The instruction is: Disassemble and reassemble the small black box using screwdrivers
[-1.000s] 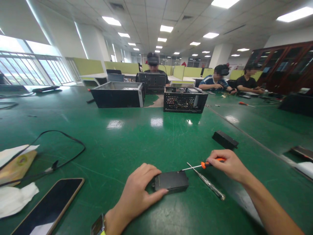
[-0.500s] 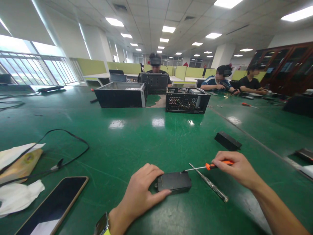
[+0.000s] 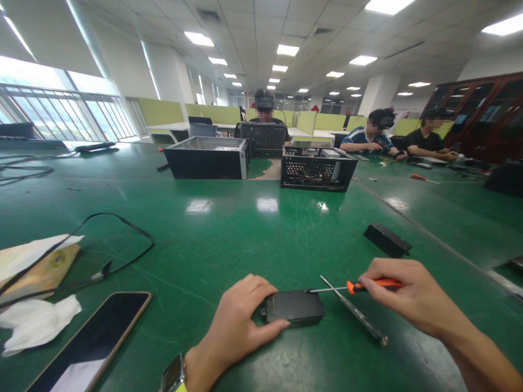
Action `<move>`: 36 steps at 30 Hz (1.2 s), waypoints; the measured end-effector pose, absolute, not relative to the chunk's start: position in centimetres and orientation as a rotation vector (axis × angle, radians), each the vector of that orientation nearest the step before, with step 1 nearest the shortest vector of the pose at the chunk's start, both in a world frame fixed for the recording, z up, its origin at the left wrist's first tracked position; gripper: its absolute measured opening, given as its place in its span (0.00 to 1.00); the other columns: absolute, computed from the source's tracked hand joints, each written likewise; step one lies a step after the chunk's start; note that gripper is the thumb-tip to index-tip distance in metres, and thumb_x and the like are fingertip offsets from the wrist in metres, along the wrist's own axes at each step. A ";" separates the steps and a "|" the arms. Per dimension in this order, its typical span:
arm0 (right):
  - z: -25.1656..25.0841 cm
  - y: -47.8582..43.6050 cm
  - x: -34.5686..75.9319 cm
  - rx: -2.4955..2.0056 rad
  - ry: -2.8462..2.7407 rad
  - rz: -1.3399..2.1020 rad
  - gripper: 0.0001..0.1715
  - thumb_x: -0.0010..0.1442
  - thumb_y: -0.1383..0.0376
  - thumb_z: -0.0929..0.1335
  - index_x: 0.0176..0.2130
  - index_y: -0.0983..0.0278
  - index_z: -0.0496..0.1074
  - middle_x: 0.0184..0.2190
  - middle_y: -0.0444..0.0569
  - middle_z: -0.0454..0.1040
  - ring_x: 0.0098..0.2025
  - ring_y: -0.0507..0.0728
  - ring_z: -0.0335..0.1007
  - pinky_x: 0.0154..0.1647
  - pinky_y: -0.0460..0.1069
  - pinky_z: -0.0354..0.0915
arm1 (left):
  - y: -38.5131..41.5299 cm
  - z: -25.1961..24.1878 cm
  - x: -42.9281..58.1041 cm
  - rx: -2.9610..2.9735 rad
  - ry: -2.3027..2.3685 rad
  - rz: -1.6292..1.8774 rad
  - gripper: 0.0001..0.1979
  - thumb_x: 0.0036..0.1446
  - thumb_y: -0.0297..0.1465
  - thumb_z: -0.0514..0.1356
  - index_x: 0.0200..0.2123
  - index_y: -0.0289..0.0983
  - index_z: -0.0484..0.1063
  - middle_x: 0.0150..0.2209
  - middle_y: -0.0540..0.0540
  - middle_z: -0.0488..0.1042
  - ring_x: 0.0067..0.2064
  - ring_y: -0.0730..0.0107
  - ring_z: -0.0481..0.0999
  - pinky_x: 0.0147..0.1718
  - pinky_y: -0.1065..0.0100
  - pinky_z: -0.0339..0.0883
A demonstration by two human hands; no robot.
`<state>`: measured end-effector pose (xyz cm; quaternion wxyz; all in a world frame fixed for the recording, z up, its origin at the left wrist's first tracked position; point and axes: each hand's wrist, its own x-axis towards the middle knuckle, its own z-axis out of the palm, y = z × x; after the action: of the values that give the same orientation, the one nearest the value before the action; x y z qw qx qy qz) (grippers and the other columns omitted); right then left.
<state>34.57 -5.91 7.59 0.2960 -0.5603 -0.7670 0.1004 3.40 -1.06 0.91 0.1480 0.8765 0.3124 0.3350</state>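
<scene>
A small black box [image 3: 296,309] lies on the green table [image 3: 229,234]. My left hand [image 3: 245,316] grips its left end, thumb along the near side and fingers at the far side. In my right hand [image 3: 408,291] is an orange-and-black screwdriver [image 3: 379,285], pointing left, its tip at the far edge of the box's top. Beneath the screwdriver's shaft, a second, silver screwdriver [image 3: 359,316] lies slantwise on the table. Another black box [image 3: 387,239] rests beyond my right hand.
Two open computer cases [image 3: 208,163] [image 3: 318,173] stand farther back. At the left lie a phone [image 3: 93,343], a crumpled tissue [image 3: 41,324], a packet [image 3: 53,267] and a black cable [image 3: 139,231]. Several people sit across the table, one behind another case [image 3: 263,139].
The screwdriver in my right hand has its tip slightly farther in over the box's top, and its handle tilts less upward. The whole view has shifted a little. My left hand keeps its hold.
</scene>
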 end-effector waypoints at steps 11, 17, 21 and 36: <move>12.7 -2.5 32.0 -1.684 -2.224 0.346 0.12 0.53 0.65 0.68 0.20 0.60 0.74 0.16 0.41 0.69 0.20 0.50 0.61 0.20 0.46 0.55 | -1.3 1.1 3.5 2.521 0.894 1.009 0.15 0.53 0.39 0.67 0.40 0.36 0.74 0.36 0.43 0.77 0.36 0.61 0.76 0.35 0.63 0.72; 13.0 -1.6 31.9 -1.743 -2.253 0.345 0.11 0.52 0.65 0.68 0.20 0.60 0.73 0.17 0.40 0.69 0.20 0.50 0.62 0.20 0.46 0.55 | -1.2 1.1 3.4 2.502 0.891 0.996 0.16 0.51 0.38 0.69 0.40 0.36 0.74 0.36 0.43 0.77 0.36 0.60 0.77 0.35 0.62 0.72; 12.9 -1.6 32.4 -1.732 -2.242 0.371 0.11 0.52 0.66 0.68 0.20 0.60 0.74 0.17 0.40 0.70 0.20 0.50 0.62 0.20 0.45 0.55 | -1.2 1.2 3.4 2.501 0.890 0.989 0.16 0.51 0.38 0.69 0.40 0.36 0.74 0.36 0.44 0.77 0.36 0.60 0.77 0.35 0.63 0.72; 14.4 -3.8 29.7 -1.278 -2.224 0.348 0.11 0.60 0.66 0.63 0.43 0.57 0.71 0.40 0.48 0.75 0.41 0.58 0.71 0.41 0.50 0.67 | -1.2 1.1 3.4 2.485 0.885 0.969 0.15 0.52 0.37 0.68 0.41 0.36 0.74 0.37 0.43 0.77 0.37 0.60 0.77 0.36 0.62 0.72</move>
<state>29.65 -3.84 14.40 0.2731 -0.4750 -0.8265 0.1294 3.41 -1.17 1.11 0.1649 0.8722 0.3104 0.3402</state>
